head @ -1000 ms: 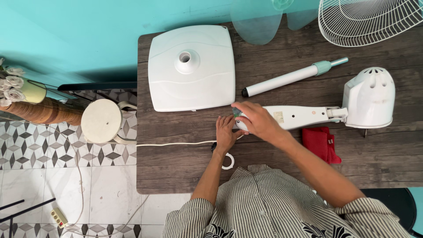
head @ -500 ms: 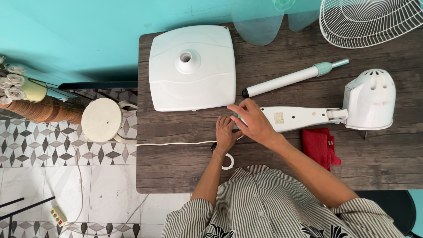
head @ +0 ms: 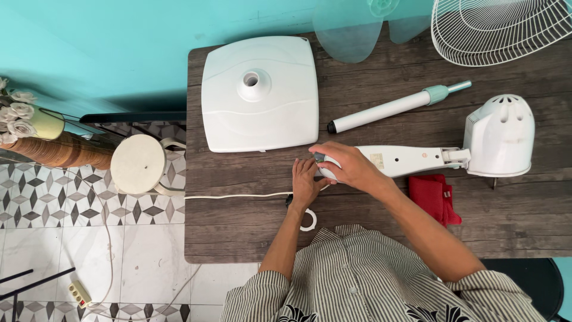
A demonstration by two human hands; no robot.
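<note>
Both hands were down at the near end of the fan neck (head: 405,160), the long white piece lying flat across the dark wooden table (head: 238,238). The right hand (head: 348,167) was clenched over that end, fingers wrapped on top of it, with a bit of grey part poking out by the fingertips. The left hand (head: 305,182) sat just beside it, fingers curled up against the same end, touching it from the near side; couldn't tell if it was really gripping or just steadying.

The neck's far end joined the white motor housing (head: 499,136) off to the right. A red cloth (head: 434,197) lay just under the neck, near the right forearm. A white pole (head: 390,108) with a teal collar lay tilted above the neck, apart from it. The square white base (head: 259,92) sat further left at the back of the table. A white cord (head: 238,195) ran from the left hand off the table edge, and a small white ring (head: 308,219) lay by the left wrist. The wire grille (head: 500,27) was in the far right corner.
</note>
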